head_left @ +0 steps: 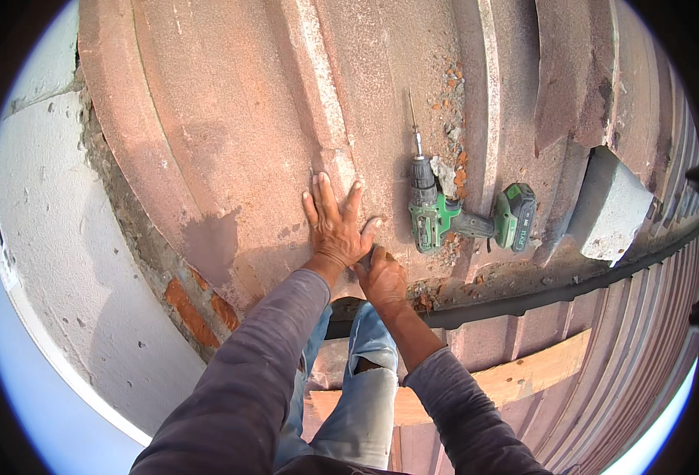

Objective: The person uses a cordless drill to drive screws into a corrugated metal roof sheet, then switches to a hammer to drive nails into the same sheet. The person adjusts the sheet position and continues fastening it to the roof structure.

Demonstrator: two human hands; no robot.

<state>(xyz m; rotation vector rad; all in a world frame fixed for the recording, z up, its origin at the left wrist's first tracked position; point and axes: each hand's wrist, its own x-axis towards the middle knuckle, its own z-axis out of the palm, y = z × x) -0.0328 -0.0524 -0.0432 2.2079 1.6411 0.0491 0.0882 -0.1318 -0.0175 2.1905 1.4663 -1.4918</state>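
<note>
One sheet, right before me

Head view: my left hand lies spread flat on the sheet; my right hand curls close beside, whether gripping something I can't tell. I'd press evenly and keep clear of the drill.

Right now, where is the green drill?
In the head view, the green drill lies on the reddish sheet, right of and beyond the right hand, with orange rubble beside it.

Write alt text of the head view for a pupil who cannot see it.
A person's left hand lies spread on a reddish ribbed sheet, the right hand curled close beside it; a green drill lies to the right.
</note>
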